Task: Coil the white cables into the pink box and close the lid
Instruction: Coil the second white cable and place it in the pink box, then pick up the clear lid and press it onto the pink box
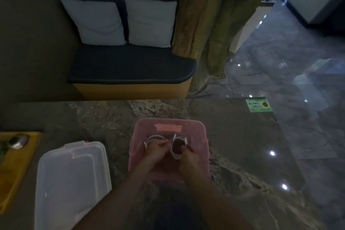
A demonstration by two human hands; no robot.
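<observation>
The pink box [169, 124] stands open on the marble table, straight ahead of me. Both my hands are inside it. My left hand [154, 152] pinches one coiled bundle of white cable [155, 138] at the box's left. My right hand [189, 158] grips a second white coil [176, 148] at the box's middle. The two coils sit side by side, nearly touching. The translucent white lid [71, 179] lies flat on the table to the left of the box, apart from it.
A yellow tray [20, 157] with a grey object sits at the table's left edge. A green card [259, 105] lies at the far right of the table. Beyond the table are a dark bench [130, 67] with two pillows and a glossy floor.
</observation>
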